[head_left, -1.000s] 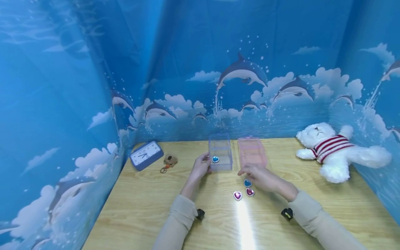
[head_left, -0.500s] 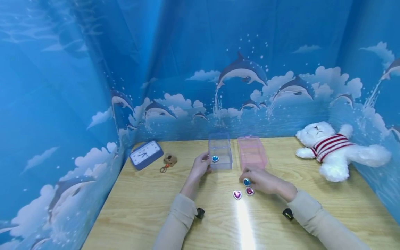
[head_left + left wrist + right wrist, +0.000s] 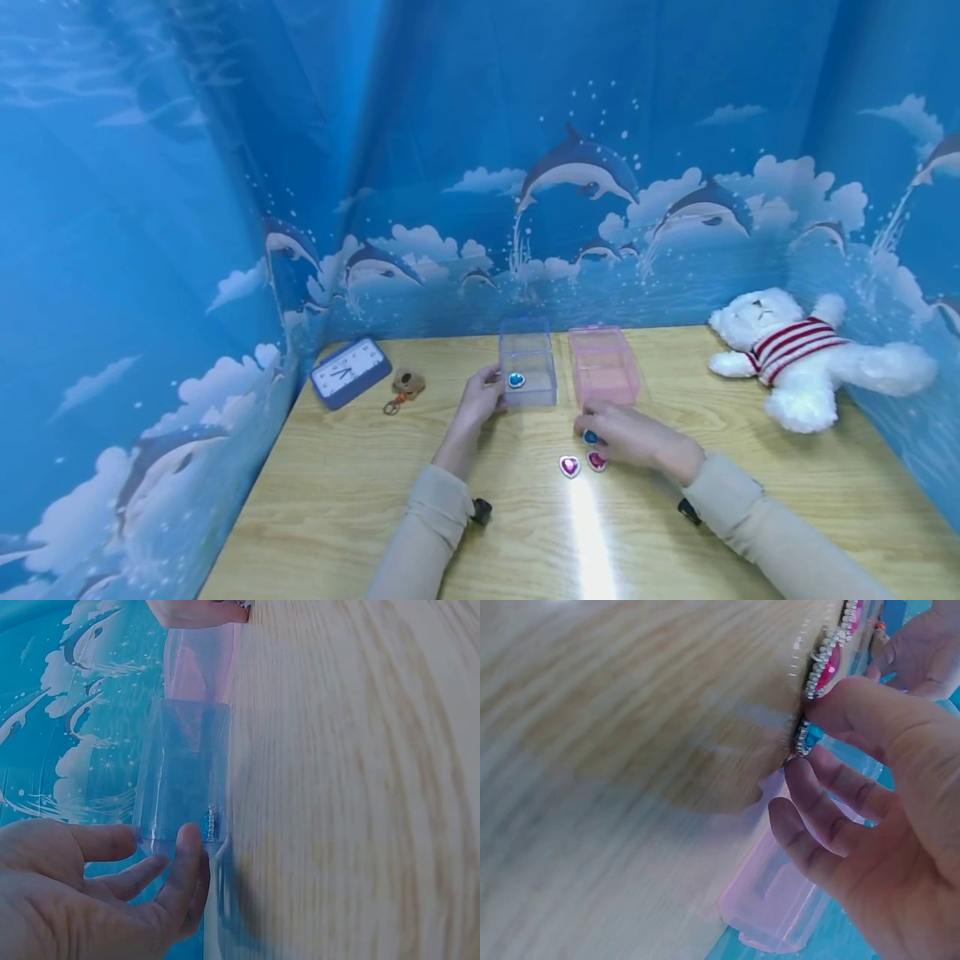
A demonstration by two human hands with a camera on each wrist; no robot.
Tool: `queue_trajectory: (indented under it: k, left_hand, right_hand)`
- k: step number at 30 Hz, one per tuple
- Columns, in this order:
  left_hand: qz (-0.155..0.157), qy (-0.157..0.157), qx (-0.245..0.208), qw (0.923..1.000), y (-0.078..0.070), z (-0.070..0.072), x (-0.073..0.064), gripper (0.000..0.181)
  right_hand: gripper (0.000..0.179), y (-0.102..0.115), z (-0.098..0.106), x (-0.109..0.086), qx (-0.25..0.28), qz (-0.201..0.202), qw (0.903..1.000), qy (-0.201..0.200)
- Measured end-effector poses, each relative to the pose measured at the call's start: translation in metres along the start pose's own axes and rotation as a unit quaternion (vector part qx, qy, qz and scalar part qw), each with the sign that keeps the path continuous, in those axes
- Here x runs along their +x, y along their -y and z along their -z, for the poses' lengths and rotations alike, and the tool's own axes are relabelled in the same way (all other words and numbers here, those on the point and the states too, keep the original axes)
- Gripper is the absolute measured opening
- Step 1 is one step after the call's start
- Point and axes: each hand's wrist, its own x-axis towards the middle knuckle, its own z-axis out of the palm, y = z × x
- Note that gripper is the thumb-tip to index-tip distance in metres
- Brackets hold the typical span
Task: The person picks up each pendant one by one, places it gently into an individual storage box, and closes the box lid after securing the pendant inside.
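Observation:
Near the table's middle, my right hand [image 3: 630, 433] pinches a blue heart-shaped gem [image 3: 810, 736] with a silver beaded rim between thumb and fingertips. Its other fingers are bent over the wood. Just below it lies a red heart gem [image 3: 597, 461], partly covered by the hand, and a pink heart gem [image 3: 570, 466] lies left of that. My left hand [image 3: 482, 395] holds the left end of a clear purple-blue plastic box [image 3: 184, 772] between thumb and fingers. The box's lid stands open, and another blue gem [image 3: 517, 380] sits inside, toward its left.
A clear pink box [image 3: 606, 367], lid raised, stands right of the purple-blue one. At the back left are a blue clock [image 3: 351, 373] and a brown bear keychain [image 3: 407, 385]. A white plush bear [image 3: 802, 358] lies at the right. A dolphin-print curtain surrounds the table.
My right hand has lowered its fingers onto the blue gem, now pinching it and covering more of it. My left hand stays at the purple-blue box.

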Motion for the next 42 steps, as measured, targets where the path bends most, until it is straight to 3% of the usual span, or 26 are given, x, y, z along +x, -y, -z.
queue_trajectory:
  k: [9,17,26,32,42]
  left_hand:
    - [0.001,0.0,0.0,1.0,0.0004,-0.0003,-0.001,0.05]
    - [-0.004,0.002,-0.002,1.0,0.0013,0.0005,-0.0018,0.05]
    - [-0.004,-0.001,-0.002,1.0,0.0026,-0.0004,-0.001,0.05]
    - [-0.004,-0.003,0.0,1.0,0.0029,-0.0011,-0.0008,0.05]
    - [-0.001,-0.003,-0.003,1.0,-0.0012,-0.0007,-0.0019,0.05]
  right_hand:
    - [0.022,-0.0037,-0.0039,-0.0022,-0.019,-0.002,0.9997,-0.017]
    - [0.025,-0.0054,-0.0033,-0.0055,-0.012,0.014,0.9997,-0.015]
    - [0.027,-0.005,-0.0068,-0.0032,-0.029,0.002,0.9995,-0.011]
    - [0.031,-0.006,-0.007,-0.0029,0.001,-0.002,0.9999,-0.017]
    - [0.034,-0.002,0.0012,0.0024,0.037,0.029,0.9971,-0.06]
